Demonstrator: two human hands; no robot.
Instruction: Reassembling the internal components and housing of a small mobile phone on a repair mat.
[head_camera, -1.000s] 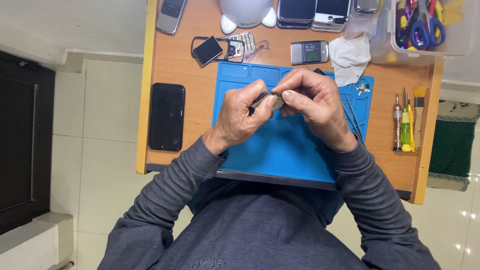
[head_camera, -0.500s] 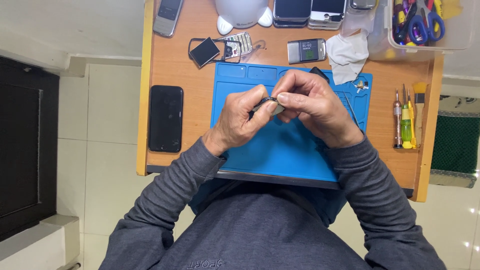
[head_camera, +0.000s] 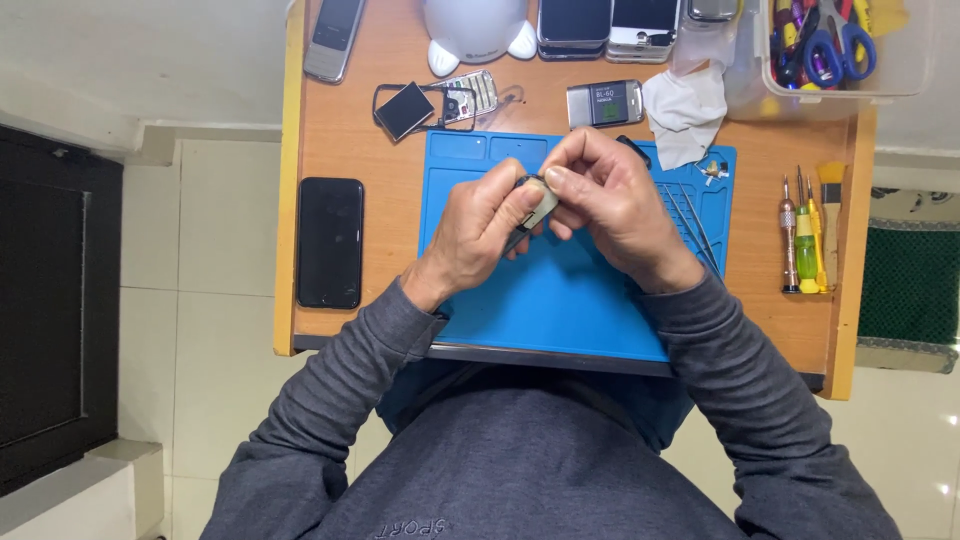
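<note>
Over blue mat (head_camera: 560, 300), left hand (head_camera: 480, 225) and right hand (head_camera: 615, 200) both pinch small grey part (head_camera: 538, 203).

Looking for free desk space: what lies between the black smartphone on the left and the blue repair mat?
In the head view, only bare wooden desk separates the black smartphone from the blue repair mat.

A small phone-repair bench: a wooden desk (head_camera: 350, 130) carried a blue repair mat (head_camera: 560, 300), dismantled handsets (head_camera: 440, 100), a loose battery (head_camera: 604, 103), screwdrivers (head_camera: 800, 235) and a tool tub (head_camera: 830, 50).
</note>
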